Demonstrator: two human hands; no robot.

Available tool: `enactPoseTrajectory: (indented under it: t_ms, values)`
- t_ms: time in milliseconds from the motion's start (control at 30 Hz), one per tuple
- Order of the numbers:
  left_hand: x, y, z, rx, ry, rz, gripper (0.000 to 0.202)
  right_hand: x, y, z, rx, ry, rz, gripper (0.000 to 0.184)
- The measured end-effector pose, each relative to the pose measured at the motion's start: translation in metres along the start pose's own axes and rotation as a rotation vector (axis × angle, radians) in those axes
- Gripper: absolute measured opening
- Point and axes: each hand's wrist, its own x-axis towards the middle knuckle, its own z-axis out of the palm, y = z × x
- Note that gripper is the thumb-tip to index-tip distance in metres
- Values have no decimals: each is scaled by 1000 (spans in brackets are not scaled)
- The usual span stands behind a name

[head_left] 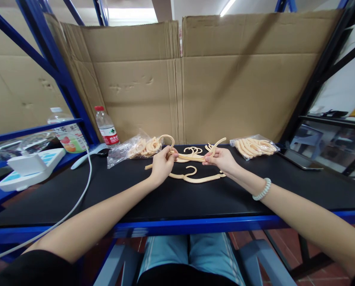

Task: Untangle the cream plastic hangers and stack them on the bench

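Currently, above the black-topped, blue-edged bench, the left hand pinches the cream, slender, curved plastic-looking hanger beside its hook, while the right hand grips it near an upturned end. It should prove light, fairly stiff and slightly slick; hold it by the arms, since the thin hook could snap.

Open black tabletop nearest, loose hanger beyond, cardboard wall blocking behind, plastic bags either side

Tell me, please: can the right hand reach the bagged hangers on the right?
Probably yes: the right hand is close to the bagged hangers and nothing visible stands between them, though it holds a hanger.
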Motion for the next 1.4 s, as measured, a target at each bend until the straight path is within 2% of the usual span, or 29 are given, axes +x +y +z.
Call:
enactPoseTrajectory:
  t_ms: [267,767,1200,1400]
  values:
    - [0,6,-1,40,12,-58,8,0,1,4,-9,40,-46,43]
    - [-1,4,0,119,-4,-186,14,1,8,4,-21,60,-96,39]
    - [-1,-1,1,104,-10,-243,16,1,9,5,-1,81,-77,43]
    - [1,3,-1,105,-30,-209,14,1,5,3,36,26,9,41]
